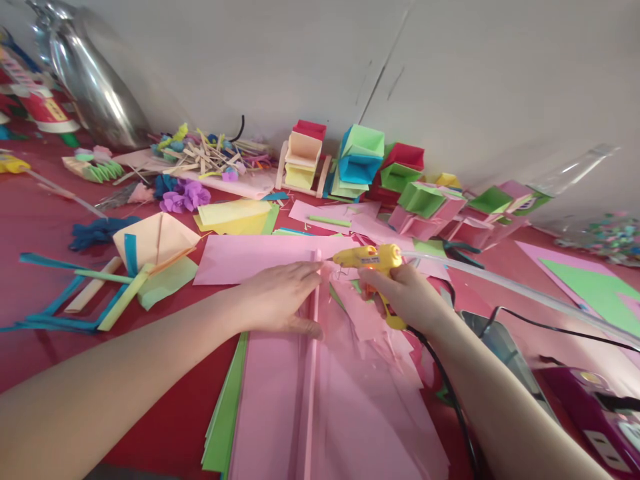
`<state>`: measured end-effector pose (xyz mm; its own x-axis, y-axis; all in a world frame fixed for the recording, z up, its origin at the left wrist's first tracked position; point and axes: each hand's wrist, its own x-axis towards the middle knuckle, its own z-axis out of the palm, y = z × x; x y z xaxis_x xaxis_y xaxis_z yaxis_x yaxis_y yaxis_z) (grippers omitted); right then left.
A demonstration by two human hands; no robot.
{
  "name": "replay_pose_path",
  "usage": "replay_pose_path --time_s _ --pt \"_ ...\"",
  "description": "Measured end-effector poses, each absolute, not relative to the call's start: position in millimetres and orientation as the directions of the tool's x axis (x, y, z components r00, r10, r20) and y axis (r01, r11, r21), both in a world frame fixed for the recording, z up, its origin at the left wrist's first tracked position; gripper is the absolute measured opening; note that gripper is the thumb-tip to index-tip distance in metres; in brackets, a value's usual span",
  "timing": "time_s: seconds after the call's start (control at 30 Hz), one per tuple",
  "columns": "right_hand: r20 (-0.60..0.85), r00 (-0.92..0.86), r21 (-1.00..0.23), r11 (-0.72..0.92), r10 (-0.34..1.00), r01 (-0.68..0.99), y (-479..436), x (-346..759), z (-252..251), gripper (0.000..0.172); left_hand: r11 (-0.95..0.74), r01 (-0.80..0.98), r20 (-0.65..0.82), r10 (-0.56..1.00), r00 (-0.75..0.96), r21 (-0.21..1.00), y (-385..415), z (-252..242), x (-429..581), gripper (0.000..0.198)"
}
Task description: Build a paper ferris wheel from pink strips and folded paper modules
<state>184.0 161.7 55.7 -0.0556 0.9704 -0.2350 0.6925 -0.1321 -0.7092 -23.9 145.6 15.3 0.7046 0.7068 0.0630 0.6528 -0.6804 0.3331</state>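
While my left hand (280,297) lay flat, fingers together, pinning the rolled pink paper strip (314,347) onto the pink sheets (350,400) on the red surface (40,227), my right hand (407,293) gripped the yellow glue gun (367,259), its nozzle pointing at the strip's top end.

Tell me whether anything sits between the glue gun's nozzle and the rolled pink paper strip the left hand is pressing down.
Nothing visible does. The glue gun, gripped in the right hand, points its nozzle left toward the pink paper strip, with only flat pink paper beneath the gap. The left hand lies flat on the strip's other side.
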Motion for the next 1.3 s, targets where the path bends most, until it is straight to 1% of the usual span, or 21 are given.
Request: replay_pose_path --time_s 0.13,0.3,0.53,0.7,1.0,1.23,1.3 --pt "-0.226 -0.053 -0.704 -0.125 0.973 0.699 160 184 55 0.026 -0.68 0.641 0.071 0.704 0.707 0.356 146 16 -24 0.087" --pt "-0.232 -0.047 -0.657 -0.121 0.972 0.744 158 185 57 0.03 -0.685 0.627 0.092 0.699 0.709 0.371 146 14 -25 0.089" --pt "-0.235 -0.059 -0.629 -0.105 0.97 0.77 154 188 56 0.035 -0.686 0.626 0.101 0.7 0.707 0.371 147 12 -25 0.086" --pt "-0.251 -0.05 -0.584 -0.11 0.967 0.804 150 190 58 0.036 -0.679 0.624 0.096 0.703 0.705 0.386 146 13 -25 0.084" --pt "-0.305 -0.093 -0.614 -0.121 0.948 0.78 140 197 60 0.032 -0.625 0.671 0.053 0.746 0.664 0.398 145 13 -24 0.087" --pt "-0.292 -0.128 -0.593 -0.074 0.948 0.802 136 193 65 0.027 -0.615 0.679 0.066 0.759 0.648 0.401 145 15 -24 0.079" --pt "-0.297 -0.123 -0.585 -0.079 0.947 0.807 135 193 65 0.028 -0.618 0.675 0.071 0.756 0.65 0.403 145 14 -24 0.079"
